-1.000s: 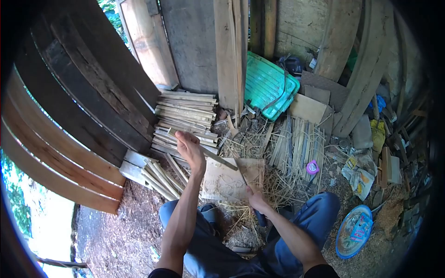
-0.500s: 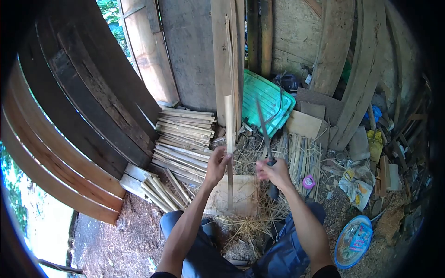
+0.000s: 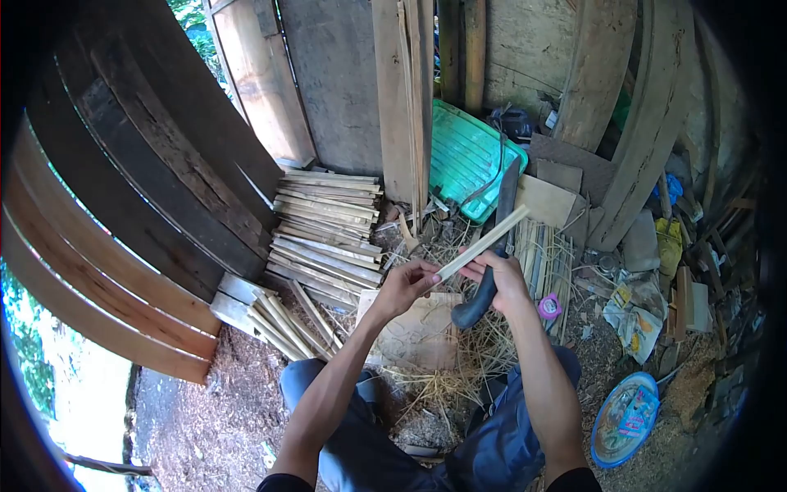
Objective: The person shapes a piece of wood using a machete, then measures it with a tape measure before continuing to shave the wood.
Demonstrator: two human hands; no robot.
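A pale split strip [image 3: 484, 243] is held at a slant between both hands, its far end pointing up and right. My left hand [image 3: 407, 285] pinches its lower end. My right hand [image 3: 502, 279] is closed round the black handle of a large knife [image 3: 507, 193], whose blade points up and away, and its fingers also touch the strip. Below the hands lies a flat wooden board [image 3: 414, 332] on the ground, between my knees and amid straw-like shavings.
Stacked split strips [image 3: 324, 230] lie at the left, with more sticks [image 3: 279, 324] nearer. Behind stands a green plastic crate [image 3: 467, 156]. At the right are a bundle of strips [image 3: 537, 262], a pink round item [image 3: 549, 307] and a blue-rimmed basin [image 3: 625, 420].
The strip has gone from upright to slanting right, and my right hand has come to touch it. The knife has swung to point up and slightly right.
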